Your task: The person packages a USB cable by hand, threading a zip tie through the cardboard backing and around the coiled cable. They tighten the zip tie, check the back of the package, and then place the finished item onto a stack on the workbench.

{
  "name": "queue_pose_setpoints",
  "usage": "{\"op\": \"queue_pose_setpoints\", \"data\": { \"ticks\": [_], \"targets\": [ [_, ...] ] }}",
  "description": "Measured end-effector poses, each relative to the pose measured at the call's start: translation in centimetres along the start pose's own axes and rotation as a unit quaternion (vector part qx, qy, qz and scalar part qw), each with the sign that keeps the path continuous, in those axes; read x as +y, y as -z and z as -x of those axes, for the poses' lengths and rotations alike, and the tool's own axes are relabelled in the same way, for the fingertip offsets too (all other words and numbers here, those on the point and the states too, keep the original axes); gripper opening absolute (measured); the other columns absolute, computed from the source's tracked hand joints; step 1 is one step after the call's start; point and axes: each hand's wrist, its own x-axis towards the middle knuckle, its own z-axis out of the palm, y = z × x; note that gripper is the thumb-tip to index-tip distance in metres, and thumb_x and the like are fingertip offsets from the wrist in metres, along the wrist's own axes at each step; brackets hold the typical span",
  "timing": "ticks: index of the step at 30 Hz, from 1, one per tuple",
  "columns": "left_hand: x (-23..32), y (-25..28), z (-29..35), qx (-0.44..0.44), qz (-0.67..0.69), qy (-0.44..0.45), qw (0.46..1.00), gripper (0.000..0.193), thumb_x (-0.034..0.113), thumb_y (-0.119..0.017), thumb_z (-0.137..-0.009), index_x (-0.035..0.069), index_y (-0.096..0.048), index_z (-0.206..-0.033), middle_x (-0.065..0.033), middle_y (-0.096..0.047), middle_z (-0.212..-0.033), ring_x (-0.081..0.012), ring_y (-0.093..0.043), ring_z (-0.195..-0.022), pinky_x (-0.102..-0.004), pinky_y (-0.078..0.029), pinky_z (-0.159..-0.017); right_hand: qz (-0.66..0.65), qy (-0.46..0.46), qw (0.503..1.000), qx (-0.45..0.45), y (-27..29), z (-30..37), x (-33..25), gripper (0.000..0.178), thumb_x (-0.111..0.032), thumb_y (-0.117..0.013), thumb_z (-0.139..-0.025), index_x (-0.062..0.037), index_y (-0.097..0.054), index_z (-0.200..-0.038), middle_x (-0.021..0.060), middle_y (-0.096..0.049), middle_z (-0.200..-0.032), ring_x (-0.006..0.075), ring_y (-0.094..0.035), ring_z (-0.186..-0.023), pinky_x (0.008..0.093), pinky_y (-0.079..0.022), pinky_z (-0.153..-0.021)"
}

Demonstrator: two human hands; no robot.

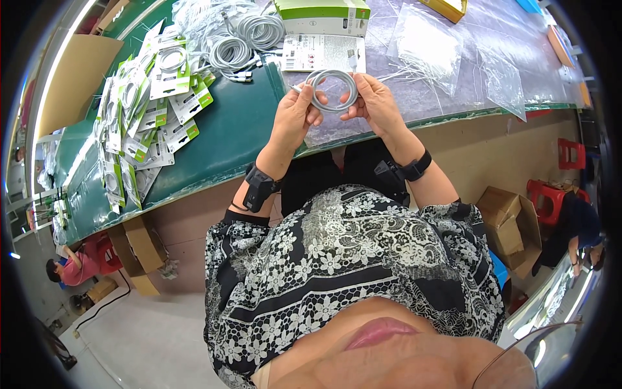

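Head view: I log one grey cable coil (332, 73), an upright ring held over the grey surface (402, 104) near the table's front edge. Left hand (297, 111): thumb and fingers pinched on the ring's left side. Right hand (376, 104): likewise clamped on its right side; the hands are apart, the coil between them. Beyond the coil I count one white printed card (301, 53) and one green-and-white box (322, 21). To the left: loose grey coils (230, 55), then heaped carded cables (172, 86). To the right: white strips (424, 48) in clear plastic.
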Motion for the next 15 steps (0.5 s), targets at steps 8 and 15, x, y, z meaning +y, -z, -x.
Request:
{"op": "queue_pose_setpoints", "data": {
  "ticks": [8, 15],
  "targets": [
    [0.1, -0.2, 0.4, 0.007, -0.076, 0.032, 0.997, 0.038, 0.031, -0.044, -0.101, -0.001, -0.053, -0.120, 0.0006, -0.051, -0.078, -0.0038, -0.034, -0.051, -0.0202, -0.037, -0.049, 0.066, -0.034, 0.997, -0.013, 1.3, -0.9, 0.1, 0.036, -0.030, -0.049, -0.098, -0.0005, -0.057, -0.117, 0.0062, -0.064, -0.083, 0.0071, -0.057, -0.056, 0.0264, -0.057, -0.057],
    [2.2, 0.9, -0.5, -0.060, -0.129, 0.125, 0.982, 0.043, 0.036, -0.041, -0.101, -0.001, -0.053, -0.121, 0.0022, -0.048, -0.078, -0.0031, -0.030, -0.050, -0.0202, -0.035, -0.047, 0.111, -0.084, 0.977, -0.164, 3.7, -1.5, -1.0, 0.031, -0.024, -0.052, -0.097, -0.0001, -0.057, -0.117, 0.0053, -0.065, -0.089, 0.0047, -0.058, -0.063, 0.0211, -0.053, -0.061]
  ]
}}
